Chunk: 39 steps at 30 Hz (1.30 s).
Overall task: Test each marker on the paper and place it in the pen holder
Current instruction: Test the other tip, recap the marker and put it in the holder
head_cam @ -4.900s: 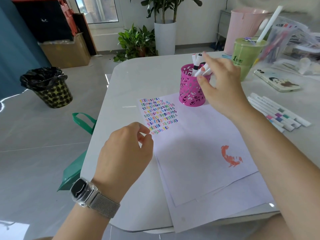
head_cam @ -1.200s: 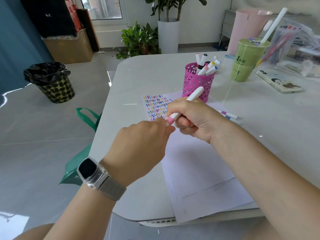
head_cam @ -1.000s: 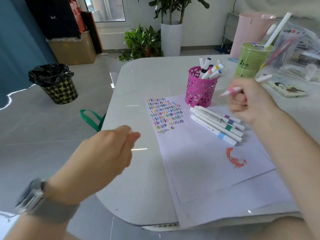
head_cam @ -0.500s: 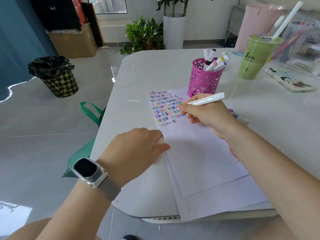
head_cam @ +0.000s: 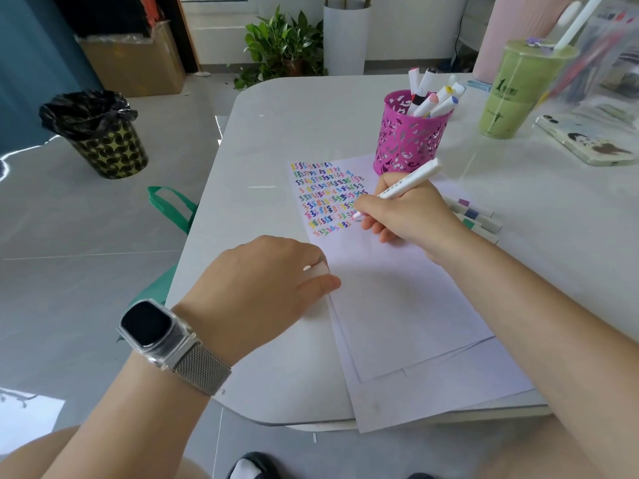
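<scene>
- Marker point(head_cam: 404, 183), a slim white cylinder with a flat end, is pinched in the right hand point(head_cam: 409, 216) in a writing grip; its pink tip meets the paper point(head_cam: 397, 305) at the right edge of a block of small coloured squiggles point(head_cam: 326, 198).
- The marker slants up and away from the fingers, its rear end pointing toward the pen holder point(head_cam: 409, 136).
- The pen holder stands just beyond the right hand: a round magenta metal cup with cut-out scroll patterns, holding several white markers point(head_cam: 434, 96) with coloured caps that lean to the right.
- The left hand point(head_cam: 262, 288) rests on the table point(head_cam: 276, 133) beside the paper's left edge, fingers curled around a small white cap point(head_cam: 316, 270) that shows between thumb and forefinger.
- A watch point(head_cam: 155, 331) with a dark square face, clear case and metal mesh band sits on the left wrist.
- The paper is smooth and white, several sheets stacked slightly askew, reaching the table's near edge.
- To the right of the right hand, partly hidden behind it, lie loose markers point(head_cam: 475, 217) with purple, blue and green bands.
- Farther right stand a green drink cup point(head_cam: 511, 88) with a white straw and a phone point(head_cam: 584, 140) lying flat.
- The table is glossy, pale and round-cornered.
- On the floor to the left of the left hand stand a patterned bin point(head_cam: 100, 136) with a black liner and a green bag point(head_cam: 173, 209).
</scene>
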Each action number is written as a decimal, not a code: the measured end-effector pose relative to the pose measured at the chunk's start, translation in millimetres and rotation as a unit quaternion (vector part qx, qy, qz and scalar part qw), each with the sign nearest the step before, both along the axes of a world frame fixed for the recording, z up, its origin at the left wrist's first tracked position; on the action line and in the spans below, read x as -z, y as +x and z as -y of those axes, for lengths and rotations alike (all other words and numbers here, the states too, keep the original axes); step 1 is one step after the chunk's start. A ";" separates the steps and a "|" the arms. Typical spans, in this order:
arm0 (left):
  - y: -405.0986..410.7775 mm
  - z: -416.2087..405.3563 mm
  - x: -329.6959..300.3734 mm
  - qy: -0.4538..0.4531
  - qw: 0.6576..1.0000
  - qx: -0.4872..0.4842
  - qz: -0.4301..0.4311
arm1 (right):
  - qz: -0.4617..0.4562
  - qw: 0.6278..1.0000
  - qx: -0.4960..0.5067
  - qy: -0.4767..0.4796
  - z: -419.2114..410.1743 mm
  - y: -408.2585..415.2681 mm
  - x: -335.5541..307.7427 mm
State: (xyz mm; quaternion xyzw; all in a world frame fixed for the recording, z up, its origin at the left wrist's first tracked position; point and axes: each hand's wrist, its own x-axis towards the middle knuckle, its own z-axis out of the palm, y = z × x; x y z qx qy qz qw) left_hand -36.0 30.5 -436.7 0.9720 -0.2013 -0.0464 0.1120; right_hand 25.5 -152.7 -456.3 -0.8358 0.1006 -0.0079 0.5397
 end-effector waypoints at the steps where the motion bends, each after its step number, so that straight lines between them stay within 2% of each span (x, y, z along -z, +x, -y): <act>1: -0.1 0.2 0.3 0.001 1.000 -0.001 -0.004 | -0.001 1.000 0.000 -0.001 -0.1 -0.2 0.0; 11: -0.6 0.6 0.7 0.010 1.000 -0.004 -0.015 | -0.004 1.000 0.005 -0.027 0.3 2.0 2.1; 29: 0.2 -1.5 3.2 0.005 1.000 0.001 -0.006 | -0.008 1.000 -0.011 -0.017 2.6 4.1 1.3; 32: -0.2 -2.3 2.4 0.001 1.000 -0.004 0.000 | 0.026 0.999 0.032 0.019 3.2 4.6 -1.4; 35: 0.0 -2.2 1.2 -0.003 1.000 -0.015 0.012 | 0.085 0.986 0.086 0.113 7.0 5.5 -12.2; 39: 1.4 -1.9 1.0 -0.058 0.997 -0.042 0.037 | 0.103 0.975 0.083 0.179 10.3 -0.7 -26.2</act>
